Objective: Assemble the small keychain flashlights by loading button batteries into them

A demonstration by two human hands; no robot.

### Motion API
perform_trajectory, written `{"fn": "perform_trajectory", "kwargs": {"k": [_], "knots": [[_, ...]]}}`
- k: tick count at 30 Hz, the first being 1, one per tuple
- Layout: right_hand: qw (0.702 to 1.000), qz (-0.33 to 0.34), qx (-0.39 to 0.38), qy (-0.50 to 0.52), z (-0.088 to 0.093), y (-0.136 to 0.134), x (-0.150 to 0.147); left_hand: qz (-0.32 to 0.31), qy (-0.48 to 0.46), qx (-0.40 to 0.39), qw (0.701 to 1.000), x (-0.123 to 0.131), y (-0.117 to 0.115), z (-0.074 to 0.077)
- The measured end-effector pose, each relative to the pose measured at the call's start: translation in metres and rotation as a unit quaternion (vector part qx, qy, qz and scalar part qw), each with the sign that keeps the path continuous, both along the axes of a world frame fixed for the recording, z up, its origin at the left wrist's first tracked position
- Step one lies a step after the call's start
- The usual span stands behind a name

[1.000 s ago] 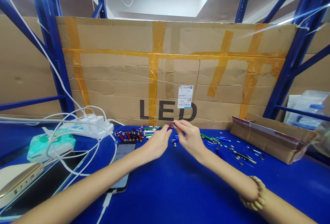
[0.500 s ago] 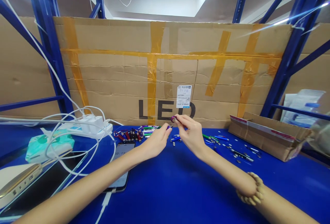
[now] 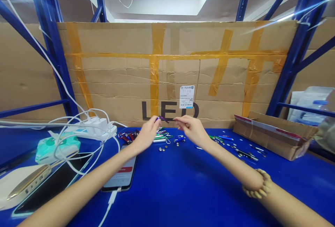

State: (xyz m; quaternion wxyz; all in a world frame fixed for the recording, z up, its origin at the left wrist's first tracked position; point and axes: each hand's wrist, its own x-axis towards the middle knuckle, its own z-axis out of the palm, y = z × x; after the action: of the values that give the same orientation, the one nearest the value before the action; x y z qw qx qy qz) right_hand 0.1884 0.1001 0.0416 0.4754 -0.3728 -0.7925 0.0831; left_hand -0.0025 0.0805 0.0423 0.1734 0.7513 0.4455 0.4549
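Observation:
My left hand (image 3: 149,131) is closed in a pinch above the blue table, left of centre. From its fingertips a small purple carabiner keychain (image 3: 164,119) sticks out to the right; the rest of it is hidden in the fingers. My right hand (image 3: 192,127) is just to the right, apart from the keychain, its fingers loosely bent with a gap between thumb and forefinger. Nothing shows in it. Behind and below the hands lie red keychains (image 3: 127,136), green and silver ones (image 3: 161,138) and a few blue ones (image 3: 179,138).
A phone (image 3: 123,176) with a charging cable lies left of centre. Tangled white cables, a power strip (image 3: 101,131), a tissue pack (image 3: 56,148) and a power bank (image 3: 26,185) crowd the left. An open cardboard box (image 3: 264,136) stands right, beside scattered small parts (image 3: 246,154). Tall cardboard (image 3: 125,80) stands behind.
My right hand has let go of the purple carabiner. My left hand has moved left and slightly up with the keychain, opening a gap between the hands. The phone's screen has changed.

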Motion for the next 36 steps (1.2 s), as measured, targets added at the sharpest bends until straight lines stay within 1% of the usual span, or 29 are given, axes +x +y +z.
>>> {"fn": "perform_trajectory", "kwargs": {"k": [1,3,5,7,10,12,14,18,22,24,31,33,36], "knots": [[0.999,-0.016,-0.044,0.025,0.003,0.003,0.005,0.01,-0.005,0.003,1.0,-0.006,0.004,0.003],[0.992,-0.037,-0.102,0.067,0.007,0.011,0.014,0.027,-0.011,0.003,1.0,-0.017,0.01,0.009],[0.988,-0.039,-0.127,0.083,0.011,0.017,0.022,0.039,-0.002,-0.012,0.999,-0.027,0.014,0.012],[0.984,-0.032,-0.148,0.094,0.014,0.02,0.027,0.059,0.013,-0.032,0.998,-0.033,0.018,0.011],[0.981,-0.022,-0.161,0.106,0.019,0.02,0.032,0.107,0.047,-0.074,0.99,-0.037,0.027,0.007],[0.98,-0.02,-0.164,0.109,0.023,0.019,0.035,0.133,0.083,-0.118,0.981,-0.038,0.037,0.007],[0.98,-0.018,-0.167,0.106,0.025,0.017,0.038,0.154,0.125,-0.156,0.968,-0.039,0.049,0.01],[0.98,-0.011,-0.182,0.086,0.029,0.014,0.045,0.198,0.205,-0.199,0.938,-0.038,0.073,0.018],[0.98,-0.009,-0.189,0.062,0.032,0.013,0.051,0.233,0.268,-0.235,0.905,-0.037,0.088,0.016],[0.98,-0.012,-0.189,0.053,0.033,0.014,0.054,0.242,0.298,-0.233,0.893,-0.038,0.092,0.013],[0.986,-0.038,-0.161,0.006,0.043,0.014,0.065,0.238,0.394,-0.166,0.872,-0.049,0.093,-0.001],[0.987,-0.056,-0.149,-0.024,0.048,0.014,0.072,0.234,0.413,-0.161,0.865,-0.05,0.093,-0.006],[0.981,-0.106,-0.137,-0.084,0.055,0.015,0.089,0.234,0.437,-0.162,0.853,-0.05,0.092,-0.012]]}}
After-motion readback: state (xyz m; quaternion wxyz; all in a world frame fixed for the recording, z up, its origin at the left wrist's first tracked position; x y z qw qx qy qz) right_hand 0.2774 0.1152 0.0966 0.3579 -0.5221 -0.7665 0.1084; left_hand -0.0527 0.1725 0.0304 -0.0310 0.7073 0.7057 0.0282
